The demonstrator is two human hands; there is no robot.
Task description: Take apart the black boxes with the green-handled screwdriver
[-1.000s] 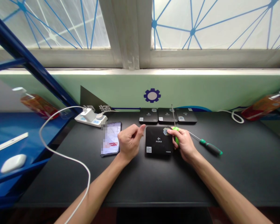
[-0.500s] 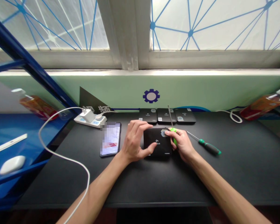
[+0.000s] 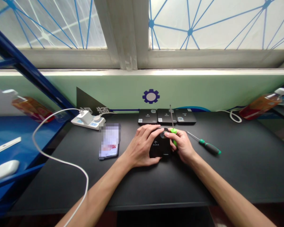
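A flat black box (image 3: 159,148), like a small set-top box with white lettering and a round sticker near its far right corner, lies between my hands at the middle of the table. My left hand (image 3: 140,145) wraps its left side, fingers across the far edge and thumb along the near edge. At the right edge, my right hand (image 3: 183,145) grips a screwdriver (image 3: 173,130) by its bright green handle, shaft pointing up and away. The right thumb presses on the box beside the sticker. A second screwdriver (image 3: 210,147), black and green, rests to the right.
Three similar black boxes (image 3: 167,116) stand in a row against the green wall. Left of my hands lies a phone (image 3: 109,140). A power strip (image 3: 90,121) with a white charger is behind it, its white cable (image 3: 61,160) crossing above my left forearm.
My left hand has moved right over the black box and closed around its edges, covering more of it. The right hand keeps the green screwdriver. The whole view has shifted slightly.
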